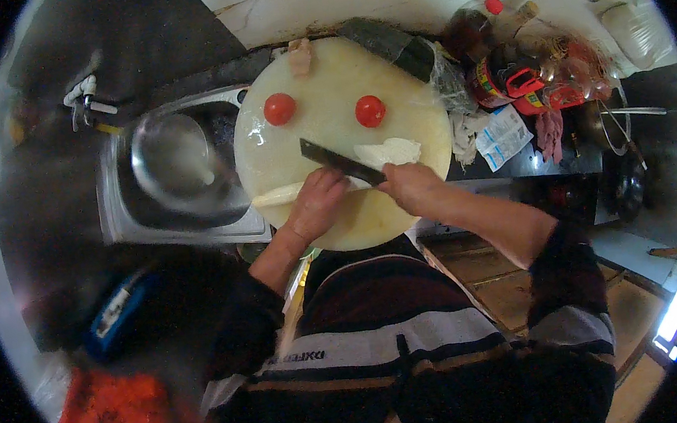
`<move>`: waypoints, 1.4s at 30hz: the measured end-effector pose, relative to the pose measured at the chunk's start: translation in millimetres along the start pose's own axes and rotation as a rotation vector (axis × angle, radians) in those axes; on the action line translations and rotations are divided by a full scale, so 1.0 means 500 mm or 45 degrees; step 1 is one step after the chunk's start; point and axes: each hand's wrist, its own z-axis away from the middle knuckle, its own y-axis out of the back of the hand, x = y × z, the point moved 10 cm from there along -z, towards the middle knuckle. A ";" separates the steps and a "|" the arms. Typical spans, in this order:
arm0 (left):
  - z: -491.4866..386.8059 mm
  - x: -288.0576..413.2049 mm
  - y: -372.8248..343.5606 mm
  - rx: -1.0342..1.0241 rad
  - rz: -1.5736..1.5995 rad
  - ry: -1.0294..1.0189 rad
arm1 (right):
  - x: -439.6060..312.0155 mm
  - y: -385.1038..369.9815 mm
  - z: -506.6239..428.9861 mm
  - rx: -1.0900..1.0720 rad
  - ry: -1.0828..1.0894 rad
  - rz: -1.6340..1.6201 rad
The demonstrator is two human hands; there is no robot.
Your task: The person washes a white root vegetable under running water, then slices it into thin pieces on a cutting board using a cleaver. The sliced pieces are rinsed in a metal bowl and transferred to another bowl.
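Note:
A long pale peeled vegetable (pixel 277 196) lies across the near part of a round cutting board (pixel 331 116). My left hand (pixel 321 198) presses down on it, fingertips close to the blade. In my right hand (pixel 411 186) is the handle of a cleaver (pixel 337 159), its dark blade angled up and to the left over the vegetable. White slices (pixel 390 151) are heaped just beyond the blade. Two red tomatoes sit farther back, one on the left (pixel 280 109) and one on the right (pixel 370 111). A piece of raw meat (pixel 301 58) rests at the board's far edge.
To the left, a steel sink (pixel 112 199) holds a metal bowl (pixel 170 153), below a faucet (pixel 88 100). Bottles (pixel 492 80) with red caps and handles crowd the right, beside a printed packet (pixel 504 137). A dark green wrapped item (pixel 388 43) overlaps the board's back edge.

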 end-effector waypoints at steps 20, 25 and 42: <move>0.007 -0.004 0.022 0.113 -0.046 -0.047 | -0.014 -0.007 -0.014 0.064 0.027 -0.029; 0.014 -0.015 0.022 0.021 -0.151 -0.066 | -0.018 0.018 -0.012 0.037 0.039 0.014; 0.025 -0.022 0.045 0.107 -0.055 -0.057 | -0.041 -0.005 -0.028 0.040 0.047 -0.022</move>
